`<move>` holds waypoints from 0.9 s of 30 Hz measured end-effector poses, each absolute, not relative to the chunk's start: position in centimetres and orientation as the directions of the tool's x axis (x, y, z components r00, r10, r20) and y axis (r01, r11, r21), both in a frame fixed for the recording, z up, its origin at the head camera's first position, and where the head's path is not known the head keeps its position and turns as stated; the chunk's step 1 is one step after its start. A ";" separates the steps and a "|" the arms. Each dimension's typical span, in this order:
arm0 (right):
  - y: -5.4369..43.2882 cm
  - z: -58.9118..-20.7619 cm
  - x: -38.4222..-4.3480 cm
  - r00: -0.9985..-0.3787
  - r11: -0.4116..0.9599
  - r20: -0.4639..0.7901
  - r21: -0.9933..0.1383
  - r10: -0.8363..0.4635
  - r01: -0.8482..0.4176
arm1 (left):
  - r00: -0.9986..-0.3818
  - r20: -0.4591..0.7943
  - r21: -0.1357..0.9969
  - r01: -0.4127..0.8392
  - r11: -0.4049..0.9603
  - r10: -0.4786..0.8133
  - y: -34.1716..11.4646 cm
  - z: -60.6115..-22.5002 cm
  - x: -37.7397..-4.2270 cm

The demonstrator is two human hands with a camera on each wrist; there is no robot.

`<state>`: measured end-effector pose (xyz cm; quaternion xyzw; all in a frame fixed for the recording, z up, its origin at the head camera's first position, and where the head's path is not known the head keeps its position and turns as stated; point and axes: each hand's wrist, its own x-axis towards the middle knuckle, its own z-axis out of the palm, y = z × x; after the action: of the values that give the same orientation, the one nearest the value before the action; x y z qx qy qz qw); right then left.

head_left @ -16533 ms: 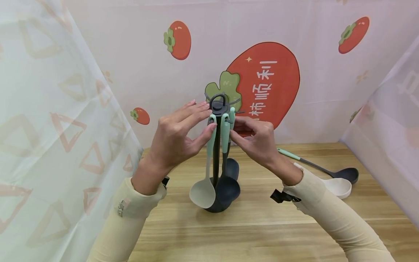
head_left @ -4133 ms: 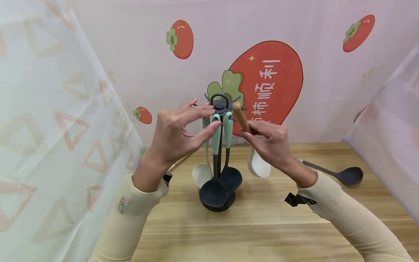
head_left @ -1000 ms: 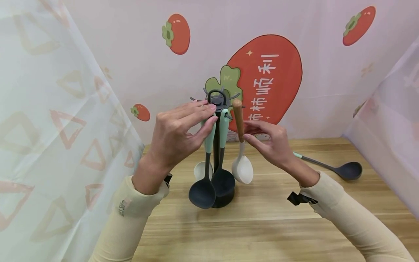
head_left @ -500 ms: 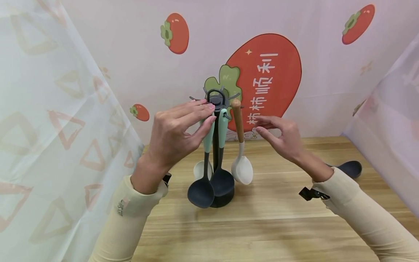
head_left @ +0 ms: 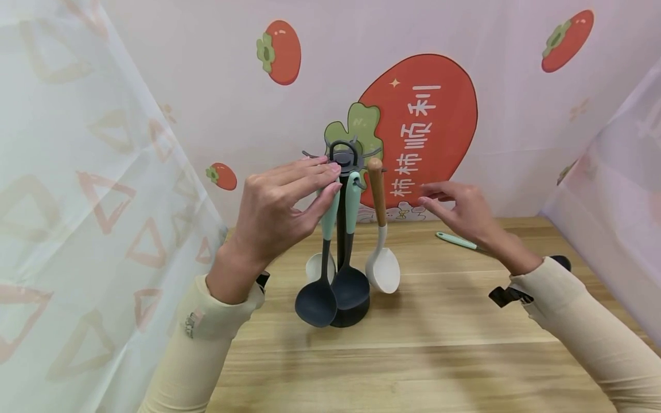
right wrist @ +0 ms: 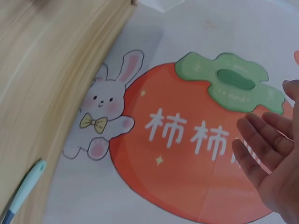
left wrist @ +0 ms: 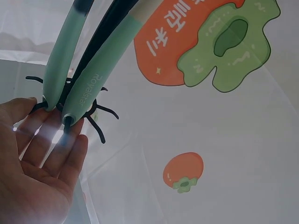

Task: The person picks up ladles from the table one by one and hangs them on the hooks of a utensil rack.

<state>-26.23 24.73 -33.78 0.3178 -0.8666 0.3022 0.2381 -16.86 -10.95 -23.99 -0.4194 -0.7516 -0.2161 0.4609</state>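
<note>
A dark utensil rack (head_left: 353,316) stands upright, with hooks around its top. From it hang a black ladle (head_left: 316,303) and a black spoon-like utensil (head_left: 352,287), both with mint handles, a white one (head_left: 315,267) behind, and a white ladle (head_left: 384,269) with a wooden handle. My left hand (head_left: 279,203) rests its fairly straight fingers on the rack's top, thumb by a mint handle; in the left wrist view the left hand (left wrist: 44,163) lies right at the hooks. My right hand (head_left: 462,209) is in the air right of the wooden handle, holding nothing, fingers loosely bent.
Another black ladle lies on the wooden table (head_left: 413,355) at the back right, its mint handle (head_left: 457,240) showing and its middle hidden by my right forearm. A printed cloth (head_left: 206,86) hangs behind, with cloth walls at both sides.
My right hand hung the wooden-handled white ladle on the rack, let go and moved right. Earlier, the rack was turned and further utensils were hung. My left hand has stayed at its top.
</note>
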 end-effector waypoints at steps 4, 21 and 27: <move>25.7 -34.0 -26.9 -0.721 0.652 0.560 -0.374 -0.408 -0.659 | -0.223 0.873 -0.064 0.830 0.554 0.434 -11.0 -24.0 -16.9; 29.1 -35.2 -29.0 -0.794 0.776 0.426 -0.271 -0.433 -0.569 | -0.218 0.877 -0.059 0.835 0.547 0.428 -11.0 -23.9 -16.9; 30.4 -36.0 -29.9 -0.855 0.834 0.325 -0.252 -0.404 -0.490 | -0.214 0.880 -0.056 0.838 0.542 0.423 -10.9 -23.9 -17.0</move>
<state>-29.85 30.38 -36.01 0.2356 -0.9488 0.1652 0.1302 -16.99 -10.94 -23.93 -0.4227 -0.7462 -0.2244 0.4628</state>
